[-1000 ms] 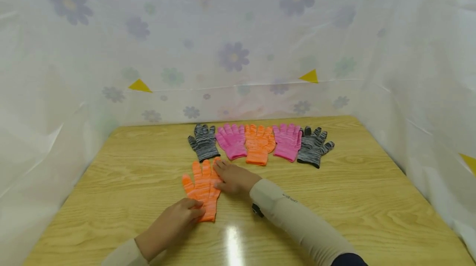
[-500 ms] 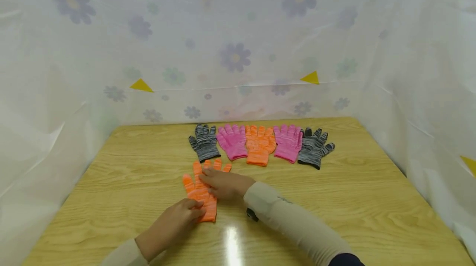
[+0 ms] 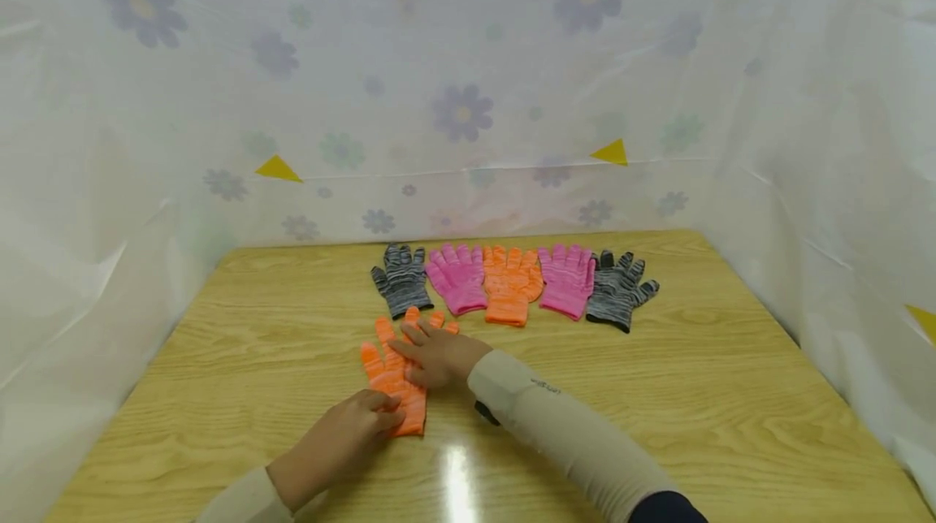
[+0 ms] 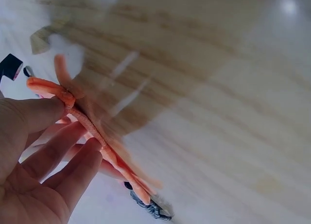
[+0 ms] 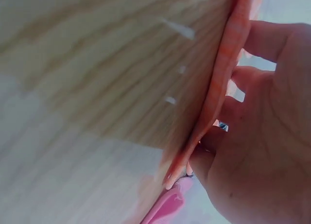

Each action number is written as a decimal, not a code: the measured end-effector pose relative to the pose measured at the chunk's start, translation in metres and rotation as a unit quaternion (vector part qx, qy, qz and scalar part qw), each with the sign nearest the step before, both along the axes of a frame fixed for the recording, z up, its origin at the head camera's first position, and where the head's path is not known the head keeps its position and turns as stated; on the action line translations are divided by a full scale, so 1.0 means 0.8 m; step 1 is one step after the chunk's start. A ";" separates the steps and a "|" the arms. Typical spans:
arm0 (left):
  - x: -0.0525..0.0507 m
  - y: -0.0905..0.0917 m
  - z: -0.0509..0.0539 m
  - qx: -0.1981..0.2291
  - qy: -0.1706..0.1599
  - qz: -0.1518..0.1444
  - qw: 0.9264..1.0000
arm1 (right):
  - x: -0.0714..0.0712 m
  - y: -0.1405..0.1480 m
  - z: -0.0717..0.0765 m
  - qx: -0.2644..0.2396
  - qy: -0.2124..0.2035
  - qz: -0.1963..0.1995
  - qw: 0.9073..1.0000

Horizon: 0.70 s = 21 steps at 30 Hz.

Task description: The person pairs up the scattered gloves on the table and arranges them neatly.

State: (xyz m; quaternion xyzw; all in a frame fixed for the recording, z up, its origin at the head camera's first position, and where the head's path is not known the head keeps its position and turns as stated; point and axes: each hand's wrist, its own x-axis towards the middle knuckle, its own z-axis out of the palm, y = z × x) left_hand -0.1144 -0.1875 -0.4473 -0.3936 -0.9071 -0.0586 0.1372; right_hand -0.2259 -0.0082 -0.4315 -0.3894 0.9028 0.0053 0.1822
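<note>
An orange knit glove (image 3: 391,381) lies on the wooden table, fingers pointing to the far side. My left hand (image 3: 342,434) rests on its lower part by the cuff; in the left wrist view, the thumb and bent fingertips of the left hand (image 4: 48,161) touch the glove (image 4: 107,146) from above. My right hand (image 3: 439,356) lies over its upper right part with fingers spread, hiding some of the glove's fingers. In the right wrist view, the fingertips of the right hand (image 5: 272,117) press on the flat glove (image 5: 223,68).
Along the back lies a row of gloves: a grey one (image 3: 404,279), a pink one (image 3: 458,279), an orange one (image 3: 509,287), another pink one (image 3: 566,279) and another grey one (image 3: 616,291). A flowered white curtain (image 3: 468,182) closes off the back and sides.
My right hand has moved left from the glove's right edge onto its middle, then slightly up and right. The glove's fingers have spread out more. The left hand stays put.
</note>
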 end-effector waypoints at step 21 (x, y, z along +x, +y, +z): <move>0.003 0.002 0.001 -0.005 -0.036 0.020 0.999 | 0.011 -0.018 -0.001 0.044 0.039 0.086 0.995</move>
